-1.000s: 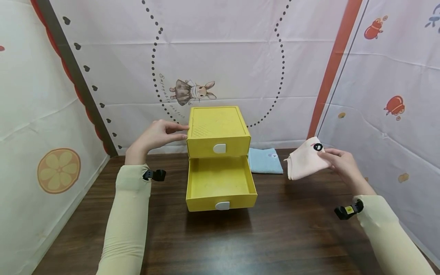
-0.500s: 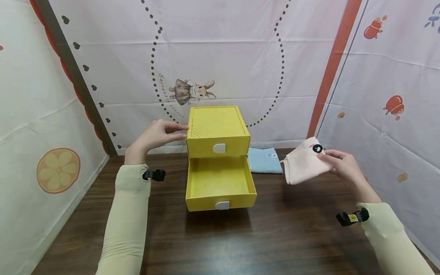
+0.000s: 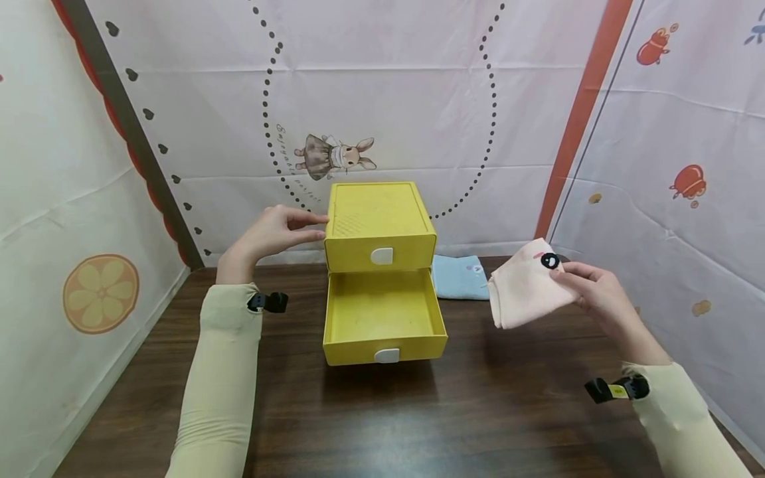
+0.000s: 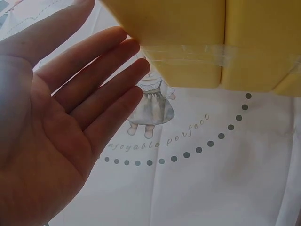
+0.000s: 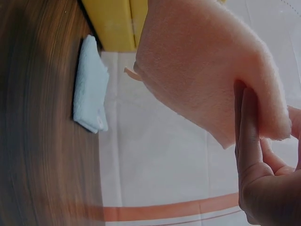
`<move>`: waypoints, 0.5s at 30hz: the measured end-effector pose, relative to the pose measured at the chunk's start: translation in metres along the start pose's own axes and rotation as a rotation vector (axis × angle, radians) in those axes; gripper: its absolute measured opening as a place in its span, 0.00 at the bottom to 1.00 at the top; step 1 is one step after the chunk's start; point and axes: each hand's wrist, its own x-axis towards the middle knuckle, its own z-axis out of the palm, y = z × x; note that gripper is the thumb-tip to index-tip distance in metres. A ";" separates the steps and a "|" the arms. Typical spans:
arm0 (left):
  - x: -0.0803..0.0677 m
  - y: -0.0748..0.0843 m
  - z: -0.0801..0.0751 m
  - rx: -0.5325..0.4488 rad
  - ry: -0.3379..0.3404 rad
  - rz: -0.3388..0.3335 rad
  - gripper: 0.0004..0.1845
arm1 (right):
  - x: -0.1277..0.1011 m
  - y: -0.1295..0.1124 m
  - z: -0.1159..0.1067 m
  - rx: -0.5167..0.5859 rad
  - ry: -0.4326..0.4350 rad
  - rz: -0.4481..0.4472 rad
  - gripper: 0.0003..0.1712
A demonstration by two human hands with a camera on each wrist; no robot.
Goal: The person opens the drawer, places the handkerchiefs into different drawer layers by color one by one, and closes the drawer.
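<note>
A yellow two-drawer box (image 3: 382,211) stands in the middle of the table, its lower drawer (image 3: 382,312) pulled out with nothing visible inside. At the box's upper left side is my left hand (image 3: 269,236), its fingers nearly straight and the fingertips touching the wall. The left wrist view shows that palm (image 4: 51,127) holding nothing. To the right of the box, my right hand (image 3: 600,299) pinches a folded pale pink towel (image 3: 526,289) by its corner, off the table. A black round patch shows near the thumb. In the right wrist view the towel (image 5: 202,61) hangs between thumb and fingers.
A folded light blue towel (image 3: 459,277) lies on the brown wooden table (image 3: 478,411), just right of the box at the back. Printed cloth walls (image 3: 388,99) enclose the table at the back and both sides.
My right hand has shifted slightly to the right and down while the pink towel's lower edge swings left and down, nearer the drawer. My left hand stays at the box.
</note>
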 end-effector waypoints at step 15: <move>0.000 0.000 0.001 0.011 0.011 0.013 0.24 | -0.014 -0.017 0.014 0.181 -0.119 -0.041 0.04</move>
